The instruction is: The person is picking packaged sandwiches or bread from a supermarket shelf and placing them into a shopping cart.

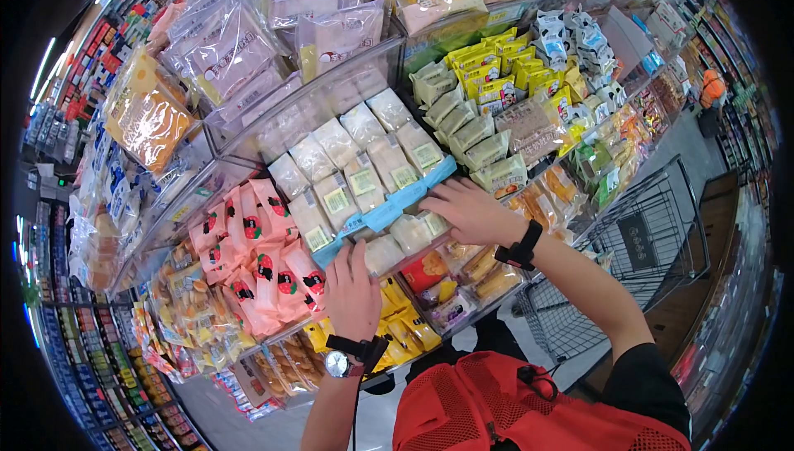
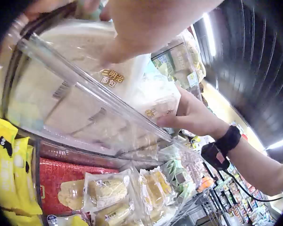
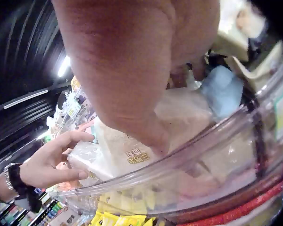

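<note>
Clear-wrapped white packs of sandwich bread [image 1: 339,143] stand in rows inside a clear plastic bin [image 1: 248,132]. A light blue strip [image 1: 389,213] lies slantwise across them. My left hand [image 1: 354,290] is at the left end of the front row, and in the right wrist view its thumb and fingers are bent around a bread pack [image 3: 87,160]. At the other end, my right hand [image 1: 465,209] grips a bread pack [image 2: 153,101], thumb at the front and fingers behind. More front packs [image 1: 409,234] sit between the hands.
Pink strawberry-printed packets [image 1: 256,273] fill the bin at the left. Yellow packets [image 1: 405,327] lie below the bread bin, and green packets [image 1: 467,132] to its right. A wire shopping cart [image 1: 612,261] stands at the right. Large bagged loaves [image 1: 223,45] rise behind.
</note>
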Demonstrator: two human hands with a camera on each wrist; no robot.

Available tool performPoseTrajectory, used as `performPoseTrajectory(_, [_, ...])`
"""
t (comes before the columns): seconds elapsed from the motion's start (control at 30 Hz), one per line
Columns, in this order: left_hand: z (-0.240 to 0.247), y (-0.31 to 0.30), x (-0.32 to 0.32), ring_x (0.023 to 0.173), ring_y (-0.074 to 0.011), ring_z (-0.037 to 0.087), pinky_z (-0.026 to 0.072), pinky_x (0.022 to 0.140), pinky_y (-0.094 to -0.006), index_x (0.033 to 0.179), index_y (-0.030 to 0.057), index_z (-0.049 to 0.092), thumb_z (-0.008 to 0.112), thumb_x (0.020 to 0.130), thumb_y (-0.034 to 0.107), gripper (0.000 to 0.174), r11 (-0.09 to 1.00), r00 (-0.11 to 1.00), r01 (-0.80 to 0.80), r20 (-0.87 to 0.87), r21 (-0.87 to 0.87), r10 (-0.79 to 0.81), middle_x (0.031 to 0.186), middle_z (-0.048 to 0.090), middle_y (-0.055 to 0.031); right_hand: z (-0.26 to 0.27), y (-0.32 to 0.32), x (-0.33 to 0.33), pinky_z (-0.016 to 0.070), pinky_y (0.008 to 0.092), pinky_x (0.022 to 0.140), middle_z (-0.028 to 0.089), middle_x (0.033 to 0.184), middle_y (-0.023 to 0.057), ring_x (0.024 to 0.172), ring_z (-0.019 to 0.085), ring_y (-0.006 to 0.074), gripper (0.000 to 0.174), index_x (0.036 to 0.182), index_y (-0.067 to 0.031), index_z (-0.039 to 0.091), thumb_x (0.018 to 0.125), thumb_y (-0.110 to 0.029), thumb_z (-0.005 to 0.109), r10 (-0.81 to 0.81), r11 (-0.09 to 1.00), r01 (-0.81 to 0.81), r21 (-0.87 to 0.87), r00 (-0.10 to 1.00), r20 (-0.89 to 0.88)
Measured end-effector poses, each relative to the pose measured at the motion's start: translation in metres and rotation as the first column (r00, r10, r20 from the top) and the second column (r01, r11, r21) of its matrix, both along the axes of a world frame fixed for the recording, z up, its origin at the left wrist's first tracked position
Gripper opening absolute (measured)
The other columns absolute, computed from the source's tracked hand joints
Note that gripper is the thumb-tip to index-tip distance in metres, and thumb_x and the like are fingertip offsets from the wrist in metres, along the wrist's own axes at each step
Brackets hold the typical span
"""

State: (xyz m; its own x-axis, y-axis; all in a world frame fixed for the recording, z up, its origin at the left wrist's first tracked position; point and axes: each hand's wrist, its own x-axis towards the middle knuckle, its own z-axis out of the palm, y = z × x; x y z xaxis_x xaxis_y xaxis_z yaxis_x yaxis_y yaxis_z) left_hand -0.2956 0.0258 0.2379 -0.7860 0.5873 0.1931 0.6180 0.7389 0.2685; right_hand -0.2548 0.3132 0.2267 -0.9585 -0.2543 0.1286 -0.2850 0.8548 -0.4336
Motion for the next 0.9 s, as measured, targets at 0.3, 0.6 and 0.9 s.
performPoseTrajectory(0.3, [-0.004,-0.004,-0.002,0.114,-0.0345,0.057,0.0495,0.098,-0.0450,0.148,0.0091,0.050,0.075,0.082,0.010,0.071,1.000,0.999,-0.011,-0.032,0.007,0.011,0.137,0.058,-0.0122,0.006,-0.013,0.012,0.0522,0.0450,0.097,0.062,0.121,0.0130,0.117,0.059,0.0349,0.059,0.134,-0.0098,0.058,0.077,-0.012,0.074,-0.192,0.981,0.190,-0.037,0.980,-0.056])
performPoseTrajectory(0.6, [0.005,-0.007,-0.007,0.112,-0.0342,0.059,0.0506,0.097,-0.0448,0.149,0.0087,0.049,0.078,0.080,0.013,0.075,0.998,0.995,0.059,0.085,0.017,-0.061,0.134,0.063,-0.0109,0.000,0.005,0.017,0.0533,0.0447,0.097,0.062,0.122,0.0142,0.118,0.060,0.0345,0.060,0.133,-0.0073,0.057,0.078,-0.018,0.079,-0.019,0.999,0.015,-0.040,0.993,-0.114])
performPoseTrajectory(0.9, [0.015,0.010,0.012,0.123,-0.0397,0.061,0.0548,0.095,-0.0464,0.147,0.0098,0.051,0.083,0.082,0.021,0.074,0.994,0.996,-0.005,0.086,0.112,-0.005,0.143,0.051,-0.0208,0.010,0.005,0.033,0.0466,0.0466,0.107,0.060,0.131,0.0147,0.125,0.057,0.0346,0.072,0.147,-0.0100,0.049,0.083,-0.024,0.079,-0.120,0.986,0.146,0.075,0.953,-0.280])
